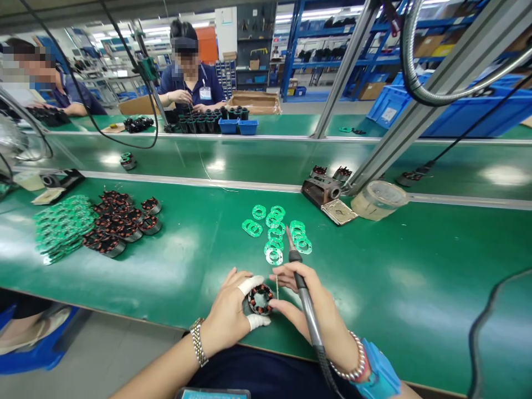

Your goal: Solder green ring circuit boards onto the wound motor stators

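A round motor stator with copper windings is on the green bench at the near edge. My left hand, white tape or cots on thumb and finger, curls round its left side and grips it. A soldering iron lies across my right hand, tip pointing up and away over the bench. The thumb of that hand reaches to the stator's right rim, beside a thin pale strand at the fingers. Beyond the hands lie several loose green ring-shaped circuit boards.
More stators and a stack of green boards sit at the left. A soldering iron stand and a plastic tub are at the right. A metal post slants up behind the tub. Co-workers sit across the line.
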Demonstrator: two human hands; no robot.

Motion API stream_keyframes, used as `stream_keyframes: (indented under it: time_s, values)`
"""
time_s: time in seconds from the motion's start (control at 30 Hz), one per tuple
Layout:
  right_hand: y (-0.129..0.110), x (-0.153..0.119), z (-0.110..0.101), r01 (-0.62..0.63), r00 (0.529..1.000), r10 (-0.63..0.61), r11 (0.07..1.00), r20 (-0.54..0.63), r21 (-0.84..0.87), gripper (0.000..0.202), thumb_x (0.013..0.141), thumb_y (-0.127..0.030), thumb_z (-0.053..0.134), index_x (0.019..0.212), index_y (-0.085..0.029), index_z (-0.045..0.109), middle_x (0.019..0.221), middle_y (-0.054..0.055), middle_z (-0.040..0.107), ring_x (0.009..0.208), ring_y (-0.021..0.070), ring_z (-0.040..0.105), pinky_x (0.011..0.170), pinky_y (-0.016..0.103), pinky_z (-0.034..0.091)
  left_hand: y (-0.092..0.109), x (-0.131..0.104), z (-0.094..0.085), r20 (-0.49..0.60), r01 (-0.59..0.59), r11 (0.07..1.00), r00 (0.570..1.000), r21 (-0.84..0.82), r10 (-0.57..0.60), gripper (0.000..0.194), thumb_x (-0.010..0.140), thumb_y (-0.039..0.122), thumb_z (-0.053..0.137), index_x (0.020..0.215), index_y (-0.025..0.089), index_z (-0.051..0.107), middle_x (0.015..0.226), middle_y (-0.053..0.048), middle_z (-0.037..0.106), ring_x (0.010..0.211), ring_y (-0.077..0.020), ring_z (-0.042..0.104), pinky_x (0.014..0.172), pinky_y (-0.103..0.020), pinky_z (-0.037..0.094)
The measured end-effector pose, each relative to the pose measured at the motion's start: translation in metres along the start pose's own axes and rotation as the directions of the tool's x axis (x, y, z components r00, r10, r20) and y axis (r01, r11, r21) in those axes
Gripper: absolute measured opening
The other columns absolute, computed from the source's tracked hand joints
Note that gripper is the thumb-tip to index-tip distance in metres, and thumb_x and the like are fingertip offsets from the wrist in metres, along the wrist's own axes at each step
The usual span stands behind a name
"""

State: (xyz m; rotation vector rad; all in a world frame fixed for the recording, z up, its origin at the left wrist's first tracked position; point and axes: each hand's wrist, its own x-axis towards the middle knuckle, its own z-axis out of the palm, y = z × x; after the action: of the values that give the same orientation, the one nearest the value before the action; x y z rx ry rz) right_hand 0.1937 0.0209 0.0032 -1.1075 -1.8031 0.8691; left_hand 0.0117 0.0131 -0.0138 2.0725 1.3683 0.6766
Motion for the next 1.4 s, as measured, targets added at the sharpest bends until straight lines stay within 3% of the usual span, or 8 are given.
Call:
stream_keyframes:
  time_s: [0.13,0.2,0.63,0.87,1.13,1.3,1.4]
  values:
    - [-0.007,0.008,0.001,0.051,0.983,-0.045,0.998,0.179,-0.025,0.048,0.068,-0.023,0.071,0.106,-0.025,0.043,0.093,0.003,0.066,0.086,0.0188,0.066,0.079,0.029,0.053,0.000,0.001,0.000,0.020,0.023,0.999,1.000,-0.034,-0.022,0.059,0.063,0.032,0.072,0.115,0.021,0.048,0.107,-0.008,0.062,0.101,-0.0255,0.058,0.105,-0.056,0.024]
    - [-0.009,0.010,0.003,0.063,0.976,-0.052,0.997,0.213,-0.042,0.048,0.065,-0.020,0.073,0.104,-0.024,0.044,0.092,0.002,0.065,0.085,0.0184,0.065,0.078,0.028,0.052,-0.001,0.001,0.001,0.026,0.020,0.999,0.999,-0.033,-0.019,0.055,0.063,0.032,0.072,0.112,0.021,0.049,0.108,-0.009,0.061,0.103,-0.0254,0.057,0.105,-0.055,0.024]
    - [-0.009,0.006,0.009,0.167,0.969,-0.143,0.980,0.203,-0.109,0.041,0.070,-0.011,0.065,0.103,-0.024,0.047,0.090,0.004,0.058,0.080,0.0189,0.060,0.068,0.029,0.052,0.000,0.001,-0.001,0.028,0.024,0.999,0.999,-0.040,-0.023,0.051,0.062,0.027,0.072,0.109,0.021,0.052,0.110,-0.010,0.061,0.108,-0.0266,0.054,0.105,-0.055,0.025]
    - [-0.008,0.001,0.020,0.156,0.986,-0.148,0.980,0.073,-0.120,0.034,0.073,-0.014,0.060,0.103,-0.022,0.047,0.090,0.005,0.060,0.081,0.0195,0.060,0.071,0.030,0.052,-0.001,-0.002,0.001,0.017,0.009,1.000,1.000,-0.025,-0.008,0.051,0.065,0.023,0.066,0.113,0.019,0.050,0.113,-0.012,0.060,0.112,-0.0256,0.052,0.106,-0.053,0.024]
    - [0.000,0.003,0.018,0.197,0.976,-0.189,0.978,0.110,-0.063,0.034,0.076,-0.020,0.062,0.107,-0.023,0.047,0.092,0.005,0.059,0.082,0.0192,0.060,0.073,0.030,0.052,0.000,-0.001,0.001,0.010,0.015,1.000,1.000,0.005,-0.015,0.055,0.063,0.021,0.068,0.114,0.020,0.049,0.112,-0.011,0.062,0.112,-0.0266,0.052,0.106,-0.055,0.024]
    - [0.000,0.002,0.015,0.182,0.977,-0.179,0.983,0.121,-0.021,0.036,0.077,-0.024,0.061,0.109,-0.023,0.046,0.098,0.006,0.060,0.087,0.0199,0.061,0.077,0.031,0.051,-0.002,0.000,0.001,0.033,0.007,1.000,0.999,0.025,-0.008,0.063,0.060,0.033,0.074,0.116,0.019,0.049,0.116,-0.014,0.059,0.113,-0.0276,0.051,0.105,-0.055,0.024]
    - [-0.001,0.001,0.012,0.202,0.970,-0.197,0.979,0.143,-0.015,0.032,0.080,-0.023,0.059,0.109,-0.023,0.046,0.097,0.006,0.060,0.088,0.0190,0.061,0.079,0.030,0.051,-0.002,0.000,0.000,0.041,-0.012,1.000,0.999,0.028,0.010,0.058,0.062,0.037,0.073,0.113,0.017,0.051,0.115,-0.015,0.060,0.115,-0.0278,0.050,0.105,-0.055,0.025]
